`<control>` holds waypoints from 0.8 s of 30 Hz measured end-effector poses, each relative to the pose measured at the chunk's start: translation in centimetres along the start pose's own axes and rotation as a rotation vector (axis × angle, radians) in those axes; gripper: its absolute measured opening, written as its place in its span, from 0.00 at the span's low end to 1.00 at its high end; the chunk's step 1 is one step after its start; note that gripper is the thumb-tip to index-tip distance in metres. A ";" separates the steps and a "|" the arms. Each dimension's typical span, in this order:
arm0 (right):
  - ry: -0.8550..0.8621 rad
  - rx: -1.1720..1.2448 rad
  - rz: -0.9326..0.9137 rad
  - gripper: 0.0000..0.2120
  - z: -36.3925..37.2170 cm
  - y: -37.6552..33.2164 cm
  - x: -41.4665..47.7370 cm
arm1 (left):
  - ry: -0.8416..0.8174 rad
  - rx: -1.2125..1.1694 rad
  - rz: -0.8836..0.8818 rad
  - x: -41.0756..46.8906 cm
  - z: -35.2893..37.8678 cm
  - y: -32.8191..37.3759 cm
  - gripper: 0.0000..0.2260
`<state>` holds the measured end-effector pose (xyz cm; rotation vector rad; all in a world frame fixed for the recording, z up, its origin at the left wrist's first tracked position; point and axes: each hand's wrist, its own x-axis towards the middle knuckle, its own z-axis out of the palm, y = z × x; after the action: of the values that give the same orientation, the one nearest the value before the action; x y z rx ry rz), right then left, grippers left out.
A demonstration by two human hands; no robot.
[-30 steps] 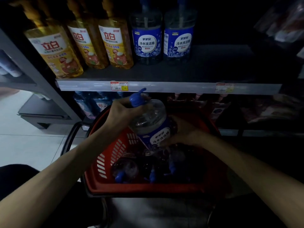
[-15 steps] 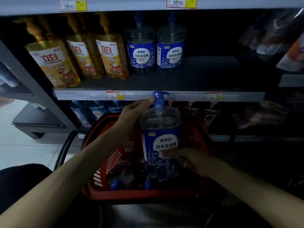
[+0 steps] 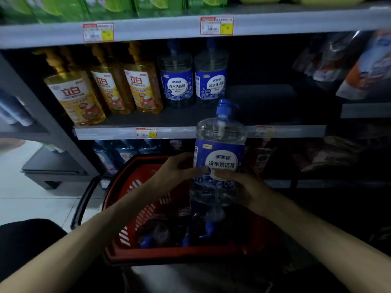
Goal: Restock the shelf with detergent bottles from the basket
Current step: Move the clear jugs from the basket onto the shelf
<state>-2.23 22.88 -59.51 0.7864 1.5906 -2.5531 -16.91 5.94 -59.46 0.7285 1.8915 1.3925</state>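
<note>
I hold a clear detergent bottle (image 3: 220, 153) with a blue label and blue pump upright above the red basket (image 3: 169, 253). My left hand (image 3: 176, 169) grips its left side at the label. My right hand (image 3: 239, 187) wraps its lower right side. The bottle's pump reaches just above the front edge of the middle shelf (image 3: 275, 106). Two matching blue-label bottles (image 3: 194, 81) stand on that shelf. Several more bottles (image 3: 169, 231) lie in the basket's dark bottom.
Three yellow detergent bottles (image 3: 105, 92) stand left of the blue ones. Dark shelf surface lies to the right of the blue pair. Green packs fill the top shelf (image 3: 190, 28). Pouches (image 3: 359, 66) hang at right. White floor tiles (image 3: 31, 197) show at left.
The bottle has risen out of the basket, gone from tilted to upright and shifted right. My left hand moved from the pump down to the label. The view tilted upward.
</note>
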 end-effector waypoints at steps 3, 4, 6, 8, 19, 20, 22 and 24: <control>0.013 -0.005 -0.051 0.24 -0.6 -0.7 -0.8 | -0.058 0.085 0.025 -0.3 0.5 1.2 0.23; 0.015 -0.006 -0.067 0.25 -0.8 -0.8 -1.1 | -0.066 0.088 0.039 -0.3 0.8 1.7 0.24; 0.020 -0.006 -0.098 0.24 -1.2 -1.2 -2.0 | -0.046 0.078 0.081 0.1 1.9 2.6 0.23; 0.011 -0.007 -0.132 0.22 -1.5 -1.7 -3.0 | -0.022 0.042 0.109 0.6 3.2 3.5 0.20; -0.082 -0.142 -0.344 0.24 -6.4 -4.3 -6.4 | -0.044 0.021 0.098 2.3 7.3 9.1 0.20; -0.088 -0.140 -0.355 0.25 -6.7 -4.4 -6.4 | -0.032 0.021 0.093 2.7 7.5 9.5 0.21; -0.089 -0.132 -0.375 0.26 -7.2 -4.7 -6.2 | -0.023 0.012 0.093 3.5 7.9 10.0 0.24; -0.081 -0.103 -0.380 0.26 -7.3 -5.2 -5.6 | -0.018 -0.003 0.112 4.3 8.0 10.4 0.29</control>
<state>4.15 30.26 -55.35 0.3960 1.9903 -2.6687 -12.84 16.78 -51.95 0.8537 1.8589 1.4525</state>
